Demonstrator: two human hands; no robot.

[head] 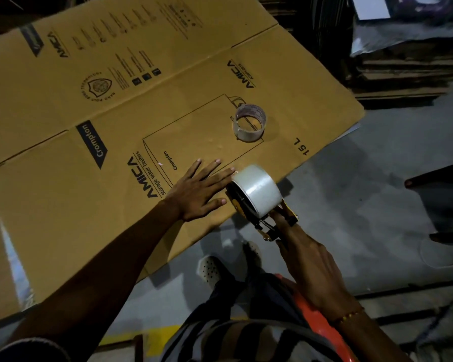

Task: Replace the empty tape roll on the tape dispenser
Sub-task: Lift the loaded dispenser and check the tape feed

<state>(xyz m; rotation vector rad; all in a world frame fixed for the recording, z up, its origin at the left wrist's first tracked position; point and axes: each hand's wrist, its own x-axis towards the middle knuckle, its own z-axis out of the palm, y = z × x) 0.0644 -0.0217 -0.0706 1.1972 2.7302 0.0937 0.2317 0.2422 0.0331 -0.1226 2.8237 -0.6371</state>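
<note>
Two rolls tell how far this has got. Taking the carton (pixel 147 105), a flattened box spread over the floor, as the landmark: the dispenser (pixel 256 205) sits at its near right edge with a full roll (pixel 259 192) already on the hub, and the spent core (pixel 250 122) stands on the carton's right half, well apart from the dispenser and farther from the person. So I judge the swap itself done, the old core off and the new roll on. What seems left is threading the free end past the blade and perhaps pressing the roll fully home; I cannot see whether the end is fed through.

Now the hands. Left hand (pixel 200 192) lies flat on the carton just beside the dispenser, palm down, fingers straight and spread, one fingertip close to or touching the roll's rim; it holds nothing. Right hand (pixel 309 259) hangs off the carton's edge, over the bare floor, fingers closed round the dispenser's handle and reaching forward to its metal frame.
</note>
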